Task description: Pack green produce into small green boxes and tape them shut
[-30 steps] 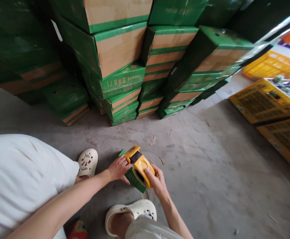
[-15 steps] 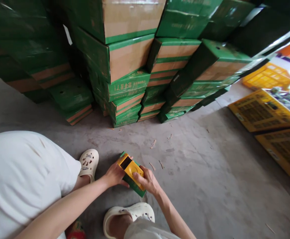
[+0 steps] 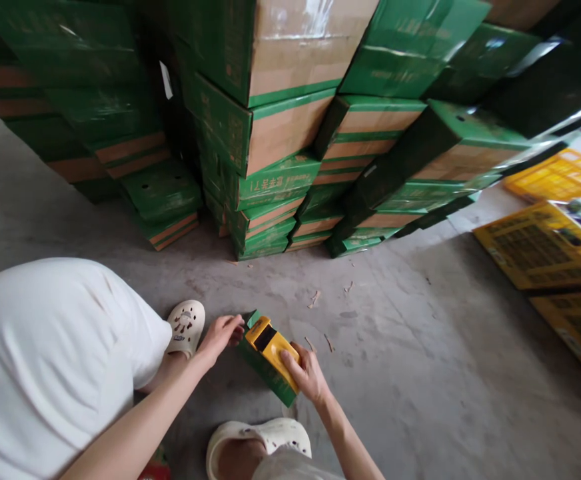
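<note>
My right hand [image 3: 306, 375] is closed round a yellow handheld device [image 3: 273, 353] with a dark window, its thumb lying on top. The device looks like a multimeter, but its markings are too small to read. Directly beneath it is a narrow green box [image 3: 269, 373], its end flap [image 3: 253, 319] sticking up. My left hand [image 3: 220, 339] is at the flap end of the box, fingers partly bent and loosely apart. Whether the fingertips touch the flap I cannot tell.
Tall stacks of green and brown cartons [image 3: 290, 130] stand ahead. Yellow crates [image 3: 545, 253] are at the right, the upper one filled with small items. Scraps [image 3: 314, 299] lie on the concrete floor [image 3: 395, 373]. My feet in white clogs [image 3: 186, 325] are close by.
My left hand has let go of the yellow device and pulled back left to the box's flap end. The flap now stands up. The view has shifted slightly.
</note>
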Motion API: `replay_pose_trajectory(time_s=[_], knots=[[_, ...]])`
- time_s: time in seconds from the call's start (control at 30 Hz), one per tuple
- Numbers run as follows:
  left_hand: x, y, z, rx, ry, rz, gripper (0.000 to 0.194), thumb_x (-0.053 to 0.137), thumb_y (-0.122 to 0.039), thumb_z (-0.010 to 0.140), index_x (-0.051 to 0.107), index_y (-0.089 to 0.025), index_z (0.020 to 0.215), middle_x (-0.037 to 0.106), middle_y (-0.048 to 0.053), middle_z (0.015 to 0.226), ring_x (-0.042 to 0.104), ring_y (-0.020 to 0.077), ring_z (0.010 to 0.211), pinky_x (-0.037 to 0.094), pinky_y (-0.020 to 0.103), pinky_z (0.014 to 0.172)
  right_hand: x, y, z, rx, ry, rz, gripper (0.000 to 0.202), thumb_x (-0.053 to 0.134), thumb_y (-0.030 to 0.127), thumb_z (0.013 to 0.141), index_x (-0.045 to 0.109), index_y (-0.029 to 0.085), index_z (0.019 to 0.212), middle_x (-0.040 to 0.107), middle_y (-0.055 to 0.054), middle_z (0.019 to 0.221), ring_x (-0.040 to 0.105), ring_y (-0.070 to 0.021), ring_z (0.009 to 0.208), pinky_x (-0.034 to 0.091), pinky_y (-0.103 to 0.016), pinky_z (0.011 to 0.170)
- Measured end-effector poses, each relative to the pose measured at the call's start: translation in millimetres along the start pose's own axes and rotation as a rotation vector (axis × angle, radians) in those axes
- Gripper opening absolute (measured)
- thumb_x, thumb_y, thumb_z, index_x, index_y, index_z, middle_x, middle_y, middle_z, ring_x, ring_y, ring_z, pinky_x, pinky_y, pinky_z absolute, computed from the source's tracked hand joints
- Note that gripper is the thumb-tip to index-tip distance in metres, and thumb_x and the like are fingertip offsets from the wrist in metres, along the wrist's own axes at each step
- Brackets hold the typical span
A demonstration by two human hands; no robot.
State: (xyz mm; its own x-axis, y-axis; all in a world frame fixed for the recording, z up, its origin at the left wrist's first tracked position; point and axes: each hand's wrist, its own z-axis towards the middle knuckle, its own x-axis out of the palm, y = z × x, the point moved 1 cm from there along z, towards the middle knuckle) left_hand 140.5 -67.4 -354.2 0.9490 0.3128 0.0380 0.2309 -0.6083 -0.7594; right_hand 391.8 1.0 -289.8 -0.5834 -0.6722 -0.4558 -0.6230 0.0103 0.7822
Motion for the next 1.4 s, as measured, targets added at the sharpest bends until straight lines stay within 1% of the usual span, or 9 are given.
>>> replay_pose_trajectory(time_s=[0.13,0.23,0.37,0.6,0.8,1.0,1.1,1.27,1.4], knots=[[5.1,-14.1,-5.7,-0.266,0.217,-0.263,0.070,0.088,-0.073,0.063,0.072,-0.017,0.100,0.077,0.006,0.092,0.075,0.0207,0.082,0.059,0.031,0.071,-0.5,0.3,0.9,0.000,0.021,-0.029,0.064,0.045,0.080,0.092,0.053,0.019,0.076,0.046,0.002,0.065,0.042,-0.0127,0.060,0.029,-0.026,0.053],[6.9,-19.2,-4.8,-0.332,0.292,-0.384,0.065,0.097,-0.062,0.055,0.073,-0.017,0.097,0.075,0.002,0.084,0.072,0.0173,0.076,0.055,0.027,0.066,-2.0,3.0,1.7,0.008,0.049,-0.046,0.064,0.046,0.080,0.093,0.056,0.019,0.078,0.048,0.002,0.065,0.043,-0.0131,0.060,0.031,-0.026,0.053],[3.5,-22.8,2.9,-0.293,0.255,-0.306,0.050,0.099,-0.046,0.057,0.074,-0.018,0.090,0.071,-0.001,0.077,0.066,0.0129,0.070,0.052,0.025,0.067,-4.2,7.2,3.7,0.021,0.085,-0.075,0.064,0.045,0.080,0.094,0.059,0.018,0.081,0.052,0.001,0.066,0.047,-0.0140,0.061,0.034,-0.026,0.054],[8.7,-16.5,9.7,-0.205,0.131,-0.162,0.045,0.092,-0.050,0.062,0.075,-0.018,0.088,0.069,-0.001,0.074,0.064,0.0144,0.072,0.047,0.025,0.067,-3.9,12.3,7.5,0.058,0.110,-0.010,0.065,0.055,0.079,0.091,0.065,0.016,0.080,0.056,0.000,0.063,0.048,-0.0137,0.058,0.033,-0.025,0.051],[14.4,-13.7,9.8,-0.081,0.044,-0.077,0.037,0.085,-0.049,0.068,0.076,-0.020,0.090,0.069,-0.001,0.074,0.062,0.0168,0.076,0.042,0.025,0.066,-4.6,14.2,9.3,0.086,0.102,-0.055,0.065,0.055,0.079,0.090,0.064,0.016,0.077,0.055,0.000,0.063,0.049,-0.0144,0.059,0.033,-0.025,0.051],[8.7,-11.9,11.6,-0.110,0.125,-0.062,0.049,0.083,-0.056,0.064,0.075,-0.018,0.095,0.073,0.001,0.083,0.065,0.0172,0.079,0.047,0.028,0.074,-4.8,13.8,7.6,0.073,0.110,-0.076,0.063,0.055,0.079,0.089,0.062,0.017,0.075,0.053,0.000,0.062,0.048,-0.0140,0.059,0.032,-0.025,0.051],[5.4,-16.0,12.3,-0.130,0.183,-0.043,0.052,0.086,-0.052,0.060,0.076,-0.018,0.098,0.075,0.002,0.085,0.067,0.0178,0.080,0.048,0.030,0.076,-3.6,14.0,5.0,0.055,0.112,-0.091,0.063,0.055,0.078,0.090,0.061,0.017,0.075,0.053,0.000,0.063,0.047,-0.0138,0.059,0.033,-0.025,0.051],[3.8,-23.2,12.6,-0.149,0.267,0.060,0.029,0.085,-0.039,0.061,0.077,-0.017,0.080,0.070,0.000,0.068,0.063,0.0164,0.067,0.046,0.028,0.068,-2.4,16.6,0.0,0.018,0.102,-0.144,0.059,0.055,0.075,0.091,0.056,0.019,0.072,0.049,0.002,0.062,0.045,-0.0125,0.057,0.030,-0.024,0.051],[4.4,-22.1,13.3,-0.124,0.289,0.166,0.020,0.080,-0.037,0.066,0.075,-0.018,0.071,0.061,-0.003,0.057,0.053,0.0136,0.055,0.038,0.026,0.059,-2.6,17.7,-1.2,0.012,0.103,-0.150,0.057,0.055,0.074,0.092,0.052,0.020,0.072,0.047,0.003,0.061,0.044,-0.0118,0.057,0.028,-0.024,0.051]])
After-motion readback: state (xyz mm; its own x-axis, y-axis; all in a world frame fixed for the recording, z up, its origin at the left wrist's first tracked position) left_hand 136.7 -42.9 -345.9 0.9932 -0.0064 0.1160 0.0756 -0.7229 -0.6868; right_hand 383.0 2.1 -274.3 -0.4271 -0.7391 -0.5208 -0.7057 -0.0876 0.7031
